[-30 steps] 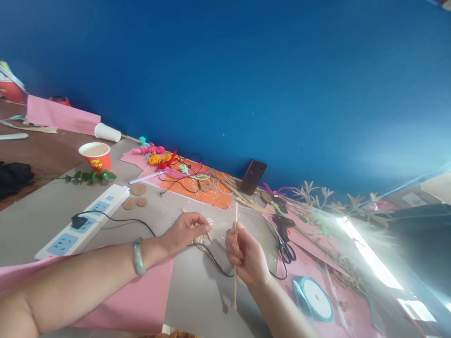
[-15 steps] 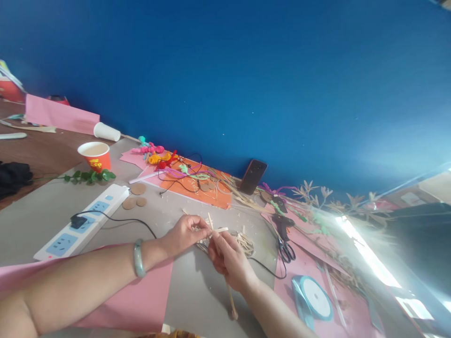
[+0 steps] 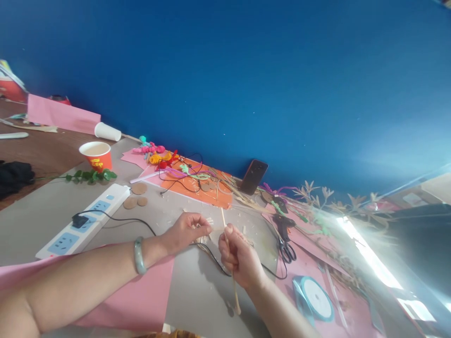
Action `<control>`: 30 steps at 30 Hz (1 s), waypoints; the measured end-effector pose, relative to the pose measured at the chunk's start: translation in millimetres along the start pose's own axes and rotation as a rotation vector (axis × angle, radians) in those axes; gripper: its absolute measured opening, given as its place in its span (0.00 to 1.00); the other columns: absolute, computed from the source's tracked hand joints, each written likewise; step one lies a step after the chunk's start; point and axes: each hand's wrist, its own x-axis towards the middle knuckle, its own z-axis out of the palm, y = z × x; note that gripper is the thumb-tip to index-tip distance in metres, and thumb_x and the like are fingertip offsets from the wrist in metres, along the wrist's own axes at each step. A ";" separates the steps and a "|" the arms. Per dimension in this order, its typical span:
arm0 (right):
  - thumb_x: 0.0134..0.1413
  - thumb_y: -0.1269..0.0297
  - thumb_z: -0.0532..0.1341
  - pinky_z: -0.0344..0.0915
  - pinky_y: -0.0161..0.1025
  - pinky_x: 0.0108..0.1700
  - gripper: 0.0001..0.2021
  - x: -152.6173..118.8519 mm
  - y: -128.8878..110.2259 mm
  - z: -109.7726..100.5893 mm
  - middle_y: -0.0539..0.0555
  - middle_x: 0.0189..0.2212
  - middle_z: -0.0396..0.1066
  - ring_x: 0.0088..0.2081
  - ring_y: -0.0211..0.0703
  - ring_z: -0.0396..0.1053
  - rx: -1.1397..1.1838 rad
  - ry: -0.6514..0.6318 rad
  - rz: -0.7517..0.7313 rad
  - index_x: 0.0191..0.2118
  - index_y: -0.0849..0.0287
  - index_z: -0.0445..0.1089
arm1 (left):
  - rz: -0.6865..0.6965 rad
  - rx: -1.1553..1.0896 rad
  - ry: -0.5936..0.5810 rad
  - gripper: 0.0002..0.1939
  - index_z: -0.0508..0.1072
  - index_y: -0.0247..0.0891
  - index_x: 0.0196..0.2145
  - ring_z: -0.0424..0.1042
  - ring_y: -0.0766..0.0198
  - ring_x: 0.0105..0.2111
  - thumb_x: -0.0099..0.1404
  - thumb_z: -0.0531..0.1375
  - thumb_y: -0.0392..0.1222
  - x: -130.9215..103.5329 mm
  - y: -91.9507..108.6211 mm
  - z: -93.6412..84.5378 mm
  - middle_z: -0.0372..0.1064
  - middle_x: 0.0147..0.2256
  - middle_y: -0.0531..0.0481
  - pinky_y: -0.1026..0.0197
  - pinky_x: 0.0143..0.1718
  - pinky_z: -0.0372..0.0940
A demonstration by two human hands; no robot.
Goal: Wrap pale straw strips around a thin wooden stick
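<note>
Head view, from my remote station: right hand [image 3: 237,258] grips a thin pale stick [image 3: 235,288], upper tip above the fist, lower end angled down over the grey table [image 3: 190,300]. Left hand [image 3: 188,232], fingertips drawn together, is beside pale strips [image 3: 209,221]; I cannot tell what it pinches. 3 brown discs [image 3: 139,188] lie near the power strip [image 3: 100,207]. Black scissors [image 3: 288,253] lie just beside a glue gun [image 3: 283,226]; blue ribbon spool [image 3: 318,298] on pink paper [image 3: 306,263].

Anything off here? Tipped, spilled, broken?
Yes: the white cup lies on its side, odd beside the red cup standing upright. Small pale pieces are strewn over the table near the right hand, looking messy. No visible liquid spill or obvious breakage.
</note>
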 end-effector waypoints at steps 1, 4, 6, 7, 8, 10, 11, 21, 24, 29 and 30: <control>0.50 0.51 0.62 0.33 0.26 0.13 0.18 0.0 -2.0 -1.0 0.40 0.13 0.56 0.13 0.25 0.33 0.018 0.005 -0.018 0.27 0.56 0.55 | -0.007 -0.005 0.000 0.14 0.73 0.33 0.28 0.60 0.71 0.21 0.56 0.62 0.50 0.5 -1.1 -0.4 0.66 0.22 0.54 0.67 0.25 0.56; 0.50 0.51 0.61 0.33 0.26 0.13 0.17 1.1 -6.6 -3.3 0.40 0.13 0.54 0.14 0.26 0.33 0.083 0.042 -0.087 0.27 0.56 0.56 | -0.011 -0.025 0.016 0.15 0.73 0.33 0.28 0.60 0.71 0.22 0.56 0.63 0.50 1.5 -4.3 -0.7 0.68 0.24 0.52 0.67 0.25 0.56; 0.50 0.50 0.62 0.33 0.26 0.13 0.17 2.6 -7.7 -3.9 0.40 0.14 0.53 0.14 0.26 0.34 0.095 0.096 -0.136 0.27 0.56 0.57 | -0.005 -0.044 0.024 0.14 0.72 0.33 0.28 0.61 0.71 0.23 0.57 0.63 0.49 1.0 -4.7 -0.1 0.68 0.25 0.52 0.67 0.26 0.57; 0.49 0.51 0.63 0.33 0.26 0.13 0.17 3.4 -7.7 -4.0 0.40 0.15 0.53 0.14 0.26 0.34 0.073 0.122 -0.150 0.28 0.56 0.58 | -0.001 -0.047 0.022 0.14 0.72 0.33 0.28 0.60 0.71 0.23 0.57 0.62 0.49 0.4 -4.1 0.3 0.67 0.25 0.52 0.67 0.26 0.57; 0.48 0.52 0.64 0.34 0.26 0.13 0.16 3.9 -7.4 -4.0 0.40 0.15 0.54 0.14 0.26 0.35 0.036 0.140 -0.151 0.29 0.56 0.59 | 0.006 -0.045 0.018 0.14 0.72 0.33 0.28 0.60 0.71 0.23 0.57 0.62 0.49 -0.3 -3.0 0.8 0.66 0.24 0.53 0.67 0.27 0.57; 0.46 0.53 0.66 0.34 0.26 0.14 0.16 4.3 -6.4 -3.8 0.40 0.17 0.56 0.14 0.25 0.35 -0.057 0.141 -0.119 0.35 0.55 0.61 | 0.024 -0.028 0.006 0.14 0.72 0.33 0.28 0.59 0.71 0.24 0.57 0.63 0.48 -2.0 -0.2 1.9 0.64 0.23 0.54 0.67 0.26 0.56; 0.46 0.54 0.66 0.34 0.26 0.14 0.17 4.0 -6.3 -3.7 0.40 0.17 0.57 0.14 0.25 0.35 -0.099 0.124 -0.099 0.37 0.55 0.61 | 0.029 -0.018 -0.005 0.14 0.72 0.33 0.28 0.59 0.71 0.23 0.57 0.63 0.48 -2.7 1.1 2.3 0.64 0.22 0.54 0.67 0.26 0.56; 0.54 0.52 0.56 0.44 0.32 0.18 0.17 1.1 -53.2 -36.4 0.46 0.16 0.60 0.15 0.30 0.49 -0.906 0.154 -0.247 0.22 0.59 0.62 | 0.083 0.231 0.067 0.14 0.77 0.35 0.33 0.70 0.63 0.32 0.60 0.60 0.50 0.8 -7.6 -0.5 0.75 0.32 0.48 0.64 0.34 0.62; 0.55 0.58 0.53 0.51 0.34 0.23 0.16 6.9 -64.9 -54.0 0.48 0.15 0.62 0.19 0.34 0.55 -1.226 0.199 -0.276 0.20 0.59 0.64 | 0.090 0.301 0.122 0.13 0.77 0.35 0.33 0.72 0.62 0.32 0.59 0.60 0.49 4.1 -13.0 -2.1 0.76 0.32 0.47 0.63 0.35 0.63; 0.50 0.61 0.55 0.50 0.35 0.24 0.15 13.0 -67.4 -67.0 0.47 0.14 0.60 0.20 0.35 0.55 -1.439 0.186 -0.177 0.16 0.58 0.59 | 0.107 0.333 0.157 0.15 0.77 0.35 0.34 0.72 0.62 0.31 0.61 0.58 0.49 7.5 -16.2 -6.0 0.76 0.31 0.48 0.64 0.34 0.64; 0.48 0.61 0.56 0.49 0.35 0.23 0.14 13.0 -67.6 -68.3 0.46 0.14 0.58 0.19 0.35 0.54 -1.457 0.200 -0.183 0.16 0.58 0.58 | 0.110 0.329 0.161 0.15 0.77 0.35 0.34 0.72 0.62 0.31 0.61 0.58 0.49 7.8 -16.3 -6.6 0.76 0.31 0.48 0.64 0.34 0.64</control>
